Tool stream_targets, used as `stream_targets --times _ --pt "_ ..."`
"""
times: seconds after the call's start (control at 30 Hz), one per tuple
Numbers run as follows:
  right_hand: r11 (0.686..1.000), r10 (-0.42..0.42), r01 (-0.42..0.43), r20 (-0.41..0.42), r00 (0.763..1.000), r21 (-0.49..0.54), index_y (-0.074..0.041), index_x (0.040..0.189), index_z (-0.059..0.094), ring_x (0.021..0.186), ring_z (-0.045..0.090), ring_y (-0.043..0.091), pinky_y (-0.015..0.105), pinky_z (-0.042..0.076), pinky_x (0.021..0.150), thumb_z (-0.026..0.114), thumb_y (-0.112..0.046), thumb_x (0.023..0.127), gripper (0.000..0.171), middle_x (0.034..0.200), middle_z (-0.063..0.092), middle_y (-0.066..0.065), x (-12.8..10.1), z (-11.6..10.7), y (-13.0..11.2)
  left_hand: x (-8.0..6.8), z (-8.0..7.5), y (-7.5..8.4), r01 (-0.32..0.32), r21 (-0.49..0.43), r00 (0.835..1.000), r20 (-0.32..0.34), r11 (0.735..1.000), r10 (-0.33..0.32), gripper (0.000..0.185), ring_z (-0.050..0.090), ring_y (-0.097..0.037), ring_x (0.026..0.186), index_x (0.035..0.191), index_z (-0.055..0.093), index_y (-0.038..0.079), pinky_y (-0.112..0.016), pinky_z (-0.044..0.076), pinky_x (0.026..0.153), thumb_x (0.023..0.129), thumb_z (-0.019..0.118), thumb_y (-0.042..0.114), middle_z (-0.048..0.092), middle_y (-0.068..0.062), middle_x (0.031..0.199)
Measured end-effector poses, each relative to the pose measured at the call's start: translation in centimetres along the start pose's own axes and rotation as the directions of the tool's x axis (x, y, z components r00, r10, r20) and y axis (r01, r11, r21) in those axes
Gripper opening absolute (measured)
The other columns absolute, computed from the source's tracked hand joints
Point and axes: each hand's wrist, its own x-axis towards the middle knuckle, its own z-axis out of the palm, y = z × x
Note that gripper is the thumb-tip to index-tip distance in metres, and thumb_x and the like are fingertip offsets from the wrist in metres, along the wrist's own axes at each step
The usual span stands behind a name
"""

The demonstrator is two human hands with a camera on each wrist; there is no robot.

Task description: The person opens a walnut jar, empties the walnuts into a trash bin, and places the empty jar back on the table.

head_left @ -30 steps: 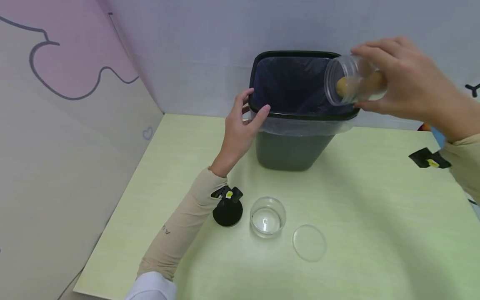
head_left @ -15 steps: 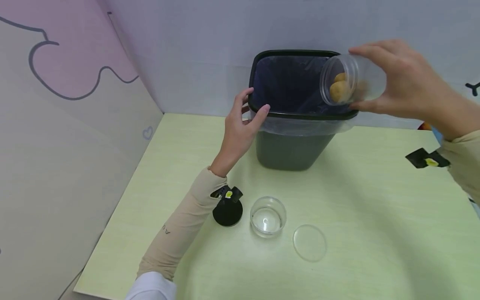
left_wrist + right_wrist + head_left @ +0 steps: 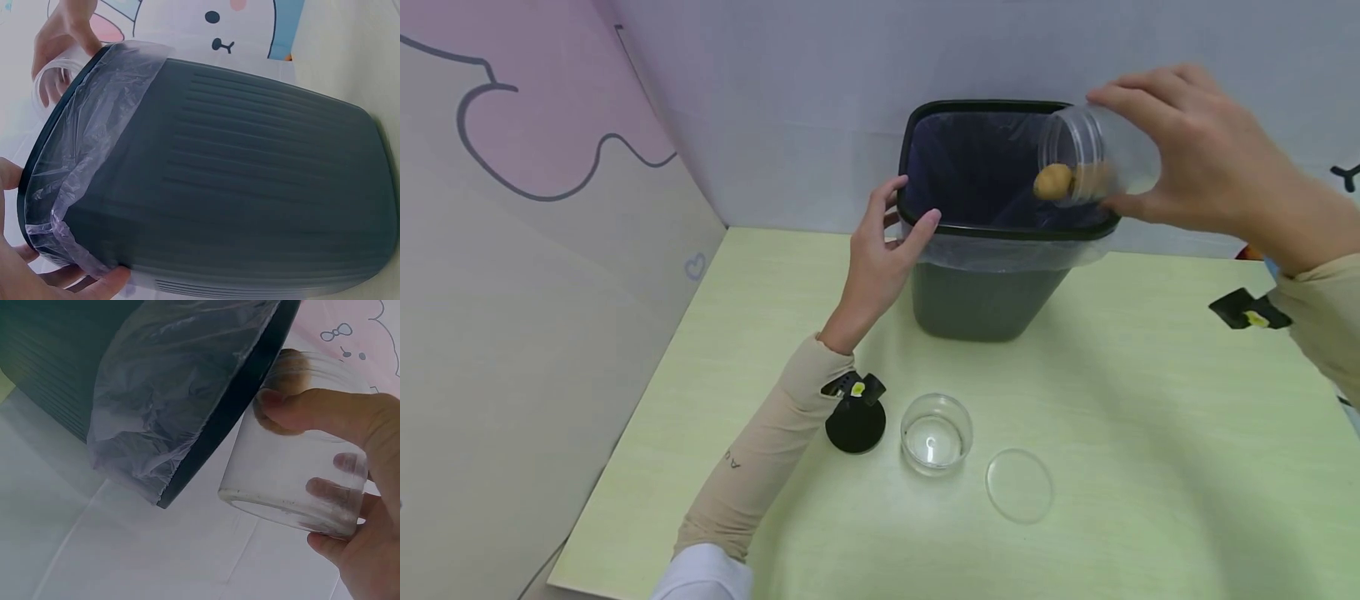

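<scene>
My left hand [image 3: 878, 258] grips the near left rim of a dark grey trash bin [image 3: 988, 304], which has a thin plastic liner [image 3: 1000, 254] folded over its edge. Fingers and thumb straddle that rim in the left wrist view. Tipped on its side over the bin's right edge is a clear jar [image 3: 1127, 154], held between the thumb and fingers of my right hand [image 3: 1213, 158]. Its mouth points left into the bin. A round yellow-brown ball [image 3: 1054, 182] sticks out of the mouth, with another brown piece [image 3: 1092, 178] just behind it inside.
On the pale green table [image 3: 1150, 500] lie a black round lid [image 3: 856, 429] beside my left forearm, a clear shallow container [image 3: 936, 433] and a clear disc-shaped lid [image 3: 1019, 486]. Walls stand behind the bin and on the left.
My right hand has shifted slightly left with the jar. The brown balls have slid from inside toward the mouth, and one now pokes out over the bin. My left hand has stayed put.
</scene>
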Motion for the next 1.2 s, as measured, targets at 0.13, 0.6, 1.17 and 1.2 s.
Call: stream_targets --times 0.13,0.6,1.17,1.2 --pt "1.000 0.016 -0.016 0.006 1.000 0.006 -0.003 0.142 0.038 0.127 0.031 0.043 0.057 0.026 0.105 0.089 0.001 0.051 0.103 0.139 0.040 0.024 -0.06 -0.04 0.06 0.01 0.07 0.03 -0.007 -0.011 1.000 0.004 1.000 0.007 0.058 0.049 -0.016 0.114 0.141 0.038 0.014 -0.029 0.048 0.087 0.091 0.061 0.031 0.046 -0.005 0.132" --pt "0.994 -0.085 0.082 -0.036 0.996 -0.069 0.001 0.137 0.042 0.126 0.033 0.045 0.054 0.027 0.106 0.087 0.007 0.047 0.101 0.134 0.043 0.027 0.27 -0.34 0.20 -0.15 0.18 0.21 -0.011 -0.015 1.000 0.000 1.000 0.011 0.057 0.049 -0.016 0.113 0.141 0.038 0.014 -0.029 0.048 0.086 0.091 0.061 0.031 0.047 -0.005 0.131" --pt "0.965 -0.186 0.177 -0.029 0.982 -0.194 0.002 0.136 0.044 0.120 0.035 0.047 0.059 0.033 0.099 0.088 0.005 0.043 0.103 0.128 0.045 0.029 0.50 -0.48 0.37 -0.24 0.16 0.19 -0.033 -0.025 0.999 -0.004 0.999 0.033 0.057 0.050 -0.015 0.113 0.141 0.038 0.012 -0.029 0.049 0.085 0.091 0.061 0.029 0.047 -0.005 0.130" --pt "0.964 -0.188 0.178 -0.030 0.982 -0.198 0.002 0.136 0.043 0.120 0.036 0.047 0.059 0.033 0.098 0.088 0.005 0.043 0.103 0.127 0.045 0.029 0.52 -0.52 0.35 -0.24 0.15 0.16 -0.038 -0.027 0.999 -0.004 0.999 0.038 0.057 0.050 -0.014 0.113 0.141 0.038 0.012 -0.029 0.049 0.085 0.092 0.061 0.028 0.047 -0.005 0.129"
